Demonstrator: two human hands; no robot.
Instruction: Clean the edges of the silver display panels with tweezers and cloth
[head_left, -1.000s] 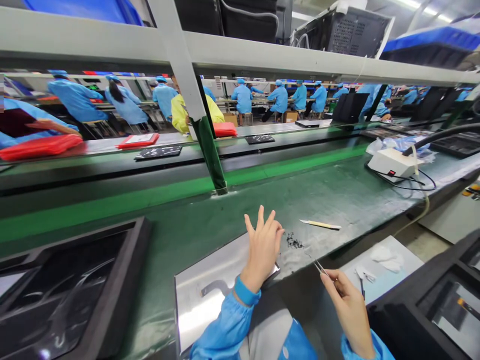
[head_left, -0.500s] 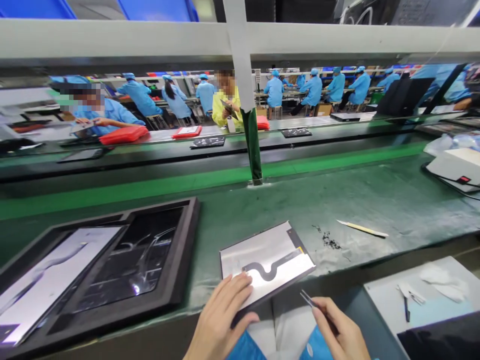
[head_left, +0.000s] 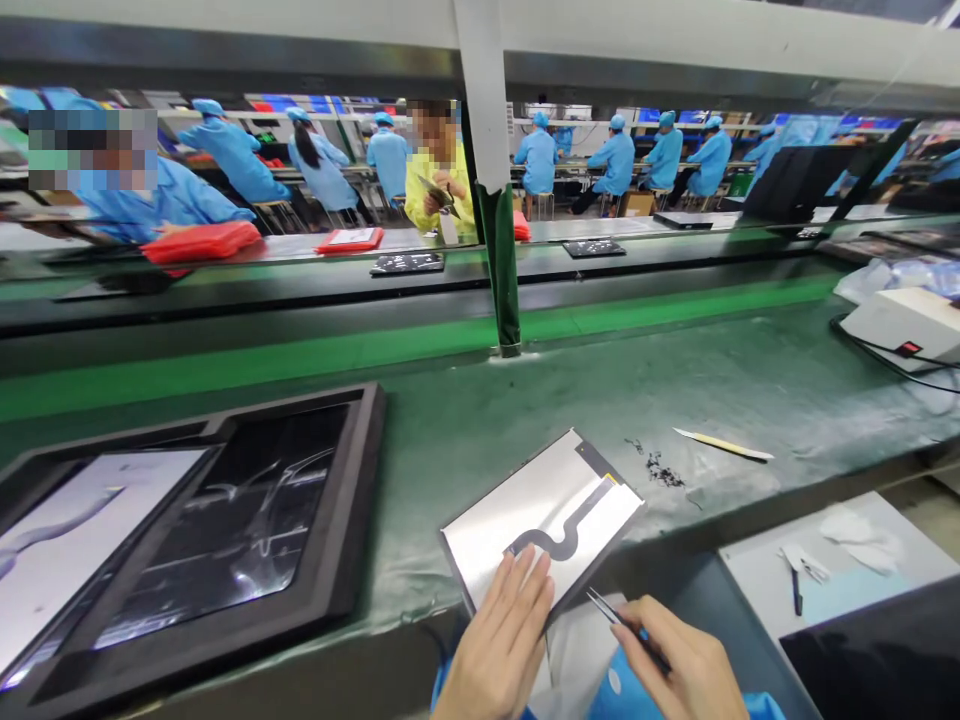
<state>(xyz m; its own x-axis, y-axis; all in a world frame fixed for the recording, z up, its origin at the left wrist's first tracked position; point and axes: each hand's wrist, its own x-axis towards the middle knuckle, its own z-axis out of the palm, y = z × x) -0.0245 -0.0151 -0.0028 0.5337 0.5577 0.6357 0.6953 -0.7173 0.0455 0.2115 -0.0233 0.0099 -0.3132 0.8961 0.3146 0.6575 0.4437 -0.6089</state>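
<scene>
A: Around the panel (head_left: pixel 491 520)?
B: Black scraps (head_left: pixel 664 470) and yellow-handled blade (head_left: pixel 724 445) seen at two o'clock; foam tray (head_left: pixel 361 500) at nine. Far bench partly hidden by post (head_left: pixel 502 270), near twelve.
A: Hands?
B: Left hand (head_left: pixel 501 635) open, fingers laid on panel at six, its near part covered, curved dark strip (head_left: pixel 566 545) touched at one end. Tweezers (head_left: pixel 606 607) gripped in right hand (head_left: pixel 684 655), tips pointed at panel's near edge, at five.
A: Changed since last frame?
B: Panel turned slightly anticlockwise on green bench (head_left: pixel 427 480); left fingers shifted farther onto it.
</scene>
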